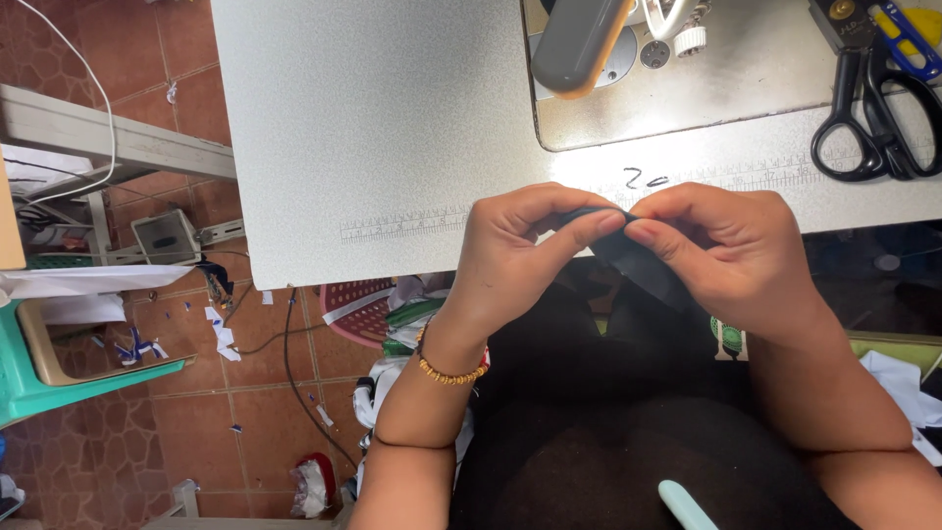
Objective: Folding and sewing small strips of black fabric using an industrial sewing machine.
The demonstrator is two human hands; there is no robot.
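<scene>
A strip of dark fabric (638, 257) was held just off the near edge of the desk (373, 128), above the lap. It was pinched at its upper end between the thumb and fingers of the left hand (515, 253) and those of the right hand (731, 250); the fingertips of both hands were pressed together on the cloth, almost touching one another, and the rest of the strip hung down under the right hand. A beaded bracelet (446, 371) was worn on the left wrist.

Further in, a printed ruler scale (402, 226) was seen along the near edge of the desk. At the far edge, the metal bed of a sewing machine (706, 93) was set into the desk, and black scissors (873, 123) lay at the far right corner.

The grip was judged narrow: since only the tip of the cloth was caught, the fold could slip loose if either pinch eased, and the dark strip could be lost against the dark lap.
</scene>
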